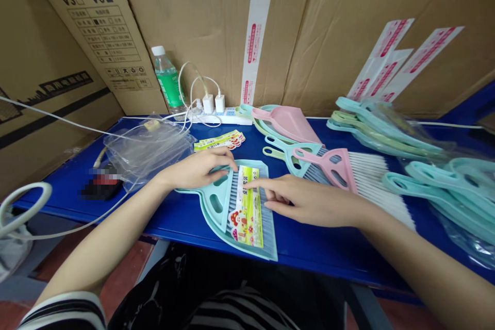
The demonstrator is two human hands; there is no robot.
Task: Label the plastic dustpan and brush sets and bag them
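Observation:
A mint-green dustpan [270, 237] lies at the front edge of the blue table with a matching brush [217, 201] in it. Across the brush's grey bristles lies a yellow and white printed card [249, 206]. My left hand [201, 167] rests on the upper part of the brush, fingers bent, fingertips near the card's top left corner; what it grips, if anything, is hidden. My right hand [290, 196] touches the card with its index finger stretched out, the other fingers curled and apart from the thumb.
More cards [220, 141] lie behind. Pink and green dustpans [296, 122] and brushes [338, 167] are at centre right, with bagged sets [444, 191] farther right. Clear plastic bags [150, 147], a bottle [169, 82], a power strip [232, 117] and cables lie left. Cardboard boxes [216, 26] stand behind.

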